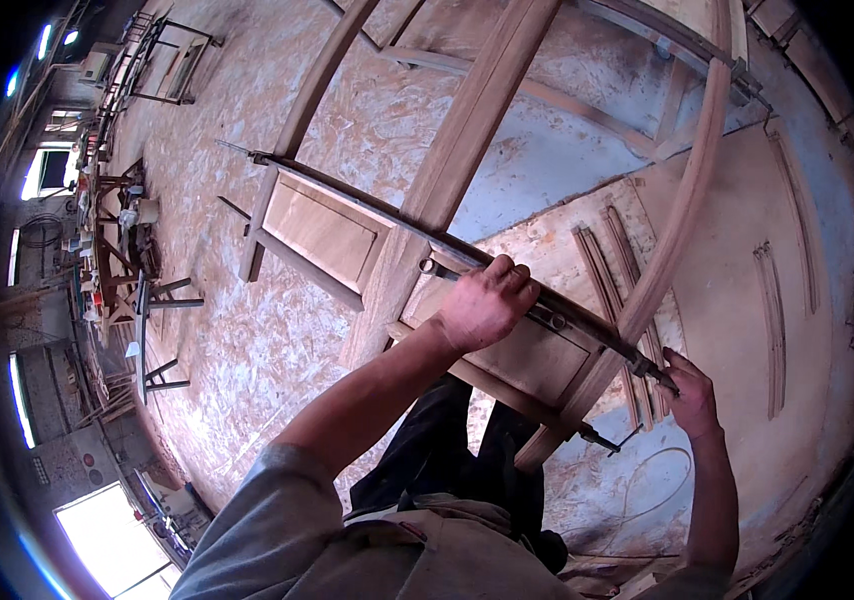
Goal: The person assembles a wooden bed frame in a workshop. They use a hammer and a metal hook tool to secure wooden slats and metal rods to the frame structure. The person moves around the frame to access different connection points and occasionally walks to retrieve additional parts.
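Note:
A long bar clamp [347, 196] lies across a wooden frame [477, 110] with curved side rails and inset panels. My left hand [490, 305] is closed over the clamp's bar near the middle. A metal wrench with ring ends [440, 270] runs under its fingers, one ring showing on each side. At the clamp's right end, my right hand [690, 397] grips the screw end, its fingers partly hidden. Nearer to me, a second clamp [599, 438] shows its screw end and thin handle by the lower rail. A wooden panel [532, 355] sits below my left hand.
Thin wooden strips [602, 290] lie on a board on the right, with more strips [773, 330] beyond them. A cluttered workbench [112, 240] and metal stands [159, 330] are at the left. A thin loop of cord [682, 455] lies on the floor.

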The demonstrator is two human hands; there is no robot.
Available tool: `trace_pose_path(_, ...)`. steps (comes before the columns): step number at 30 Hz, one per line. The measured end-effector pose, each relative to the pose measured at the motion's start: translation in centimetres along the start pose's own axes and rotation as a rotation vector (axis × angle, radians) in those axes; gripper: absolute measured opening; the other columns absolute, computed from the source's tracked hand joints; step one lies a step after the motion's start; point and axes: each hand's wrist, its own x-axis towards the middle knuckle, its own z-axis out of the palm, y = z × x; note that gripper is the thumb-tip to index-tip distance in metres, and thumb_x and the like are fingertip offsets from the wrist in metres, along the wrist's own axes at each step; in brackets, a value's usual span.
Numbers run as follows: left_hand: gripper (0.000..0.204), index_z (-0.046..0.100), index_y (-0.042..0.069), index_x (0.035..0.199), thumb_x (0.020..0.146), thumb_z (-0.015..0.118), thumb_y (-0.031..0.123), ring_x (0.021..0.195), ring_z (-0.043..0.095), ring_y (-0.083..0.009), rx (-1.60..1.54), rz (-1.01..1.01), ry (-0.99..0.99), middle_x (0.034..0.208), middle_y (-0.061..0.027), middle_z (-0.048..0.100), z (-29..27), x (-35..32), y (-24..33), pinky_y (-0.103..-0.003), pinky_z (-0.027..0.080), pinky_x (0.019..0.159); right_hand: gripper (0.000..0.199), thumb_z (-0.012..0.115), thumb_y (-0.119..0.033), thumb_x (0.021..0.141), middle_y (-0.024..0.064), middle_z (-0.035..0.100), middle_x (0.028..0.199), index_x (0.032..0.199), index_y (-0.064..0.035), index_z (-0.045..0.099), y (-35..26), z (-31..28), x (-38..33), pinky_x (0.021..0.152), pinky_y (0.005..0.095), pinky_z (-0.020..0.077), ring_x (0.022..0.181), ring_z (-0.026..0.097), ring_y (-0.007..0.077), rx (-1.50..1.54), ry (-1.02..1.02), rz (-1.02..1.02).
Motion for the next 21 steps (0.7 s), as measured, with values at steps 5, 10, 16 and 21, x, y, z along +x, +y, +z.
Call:
trace_pose_path(5, 0.023, 0.061, 0.007, 0.097, 0.076, 0.058, 0.017, 0.089, 0.056, -0.0209, -0.003, -0.013, -0.009, 0.097, -0.0047, 0.061, -0.1, 0.1, 0.1, -0.031, 0.054, 0.064, 0.027, 0.059, -0.001, 0.08, 0.0122, 0.066, 0.115, 0.106, 0.0035, 0.065, 1.6, 0.5, -0.9, 0.09, 0.029, 0.0476, 0.101, 0.061, 0.0157, 0.566, -0.161, 0.553)
trace_pose_path(10, 0.025, 0.061, 0.008, 0.097, 0.075, 0.057, 0.017, 0.09, 0.056, -0.0207, -0.02, -0.01, -0.006, 0.096, -0.0047, 0.06, 0.2, 0.1, 0.2, -0.03, 0.054, 0.064, 0.031, 0.044, -0.02, 0.095, 0.0055, 0.066, 0.083, 0.092, 0.0034, 0.064, 3.1, 7.1, -3.1, 0.065, 0.0266, 0.0438, 0.07, 0.054, 0.0093, 0.692, 0.39, 0.672)
trace_pose_path(16, 0.024, 0.061, 0.008, 0.097, 0.075, 0.056, 0.017, 0.09, 0.055, -0.0209, -0.014, 0.006, 0.001, 0.095, -0.0047, 0.059, -0.1, -0.1, -0.2, -0.03, 0.054, 0.064, 0.055, 0.043, -0.053, 0.094, 0.0072, 0.05, 0.051, 0.072, -0.0035, 0.055, -1.7, 4.5, -0.2, 0.052, 0.0397, 0.0491, 0.046, 0.054, 0.0215, 1.159, 0.316, 1.123)
trace_pose_path(21, 0.023, 0.061, 0.008, 0.096, 0.076, 0.055, 0.019, 0.09, 0.054, -0.0206, -0.049, -0.011, -0.011, 0.094, -0.0047, 0.058, -0.3, 0.1, -0.1, -0.03, 0.053, 0.063, 0.059, 0.04, -0.062, 0.093, 0.0033, 0.043, 0.049, 0.083, -0.0045, 0.052, -3.1, 2.2, 0.5, 0.044, 0.0381, 0.0465, 0.043, 0.053, 0.0211, 1.158, 0.222, 1.338)
